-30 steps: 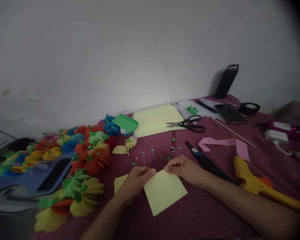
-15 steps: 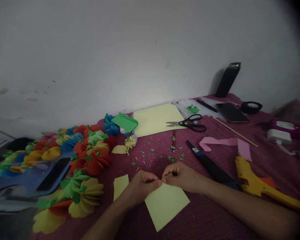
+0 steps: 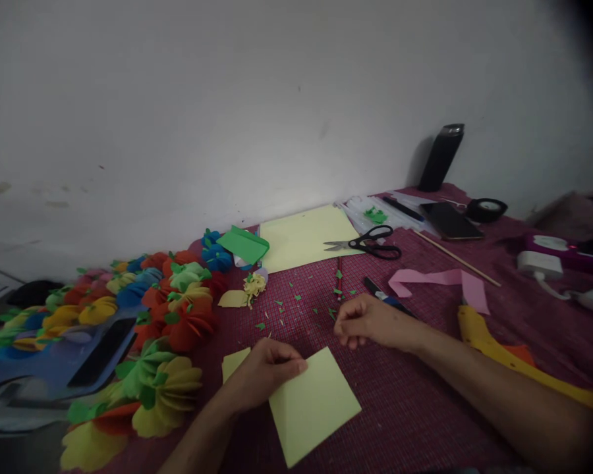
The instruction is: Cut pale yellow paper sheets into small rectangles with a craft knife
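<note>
A square of pale yellow paper (image 3: 316,408) lies at a slant in front of me. My left hand (image 3: 269,368) pinches its upper left edge between thumb and fingers. Off the paper's upper right side hovers my right hand (image 3: 363,322), its fingers loosely curled and apart, with nothing visible in them. Partly behind my left wrist is another piece of yellow paper (image 3: 234,364). Tiny green paper scraps (image 3: 298,297) are scattered beyond both hands, around a red pencil (image 3: 339,280).
Many coloured paper flowers (image 3: 188,316) crowd the left side. Black-handled scissors (image 3: 370,243) lie across a large yellow sheet (image 3: 301,234) at the back. To the right are a pink strip (image 3: 429,278), a yellow glue gun (image 3: 494,345), a stick (image 3: 457,259), a phone (image 3: 449,220) and a black bottle (image 3: 442,158).
My right hand has let go of the paper's top corner and moved up and right. My left hand still grips the square, which has shifted slightly left and down.
</note>
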Motion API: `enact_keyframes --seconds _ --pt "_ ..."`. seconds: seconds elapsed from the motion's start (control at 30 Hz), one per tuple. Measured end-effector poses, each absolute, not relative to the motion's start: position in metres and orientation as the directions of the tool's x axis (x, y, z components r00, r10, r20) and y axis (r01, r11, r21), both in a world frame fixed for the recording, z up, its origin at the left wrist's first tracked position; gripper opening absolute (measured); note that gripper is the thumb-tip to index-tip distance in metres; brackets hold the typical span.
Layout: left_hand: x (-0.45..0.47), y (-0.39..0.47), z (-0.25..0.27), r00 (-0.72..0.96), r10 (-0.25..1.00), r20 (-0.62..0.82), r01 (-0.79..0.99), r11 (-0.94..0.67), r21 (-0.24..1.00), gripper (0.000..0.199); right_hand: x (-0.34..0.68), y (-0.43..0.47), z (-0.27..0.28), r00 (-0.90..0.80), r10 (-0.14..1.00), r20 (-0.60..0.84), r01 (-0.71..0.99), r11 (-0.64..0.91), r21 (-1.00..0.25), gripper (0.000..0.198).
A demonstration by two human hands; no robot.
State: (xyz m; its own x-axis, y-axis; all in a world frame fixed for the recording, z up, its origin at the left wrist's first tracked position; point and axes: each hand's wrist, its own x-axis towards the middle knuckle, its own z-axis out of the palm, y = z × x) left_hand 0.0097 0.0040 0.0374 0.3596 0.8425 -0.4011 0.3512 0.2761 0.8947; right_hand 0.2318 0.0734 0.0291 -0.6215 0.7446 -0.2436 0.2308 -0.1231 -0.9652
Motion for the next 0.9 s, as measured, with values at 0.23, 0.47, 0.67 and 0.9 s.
enact_keyframes --seconds 0.23,0.47,0.67,0.9 --pt "0.017 0.001 0.037 0.484 0.796 -0.364 0.399 0.169 0.901 0.033 0.219 0.057 0.029 -0.717 0.693 -0.075 0.207 0.109 -0.972 0.021" --pt "0.022 0.002 0.033 0.495 0.783 -0.376 0.471 0.122 0.874 0.033 0.211 0.045 0.012 -0.791 0.607 -0.078 0.315 0.295 -0.902 0.017" --pt "0.009 0.004 0.042 0.404 0.849 -0.340 0.433 0.151 0.889 0.029 0.227 0.057 0.028 -0.770 0.631 -0.093 0.309 0.242 -0.920 0.016" --pt "-0.008 0.009 0.056 0.193 0.943 -0.271 0.253 0.219 0.943 0.028 0.235 0.067 0.039 -0.711 0.699 -0.074 0.252 0.156 -0.955 0.019"
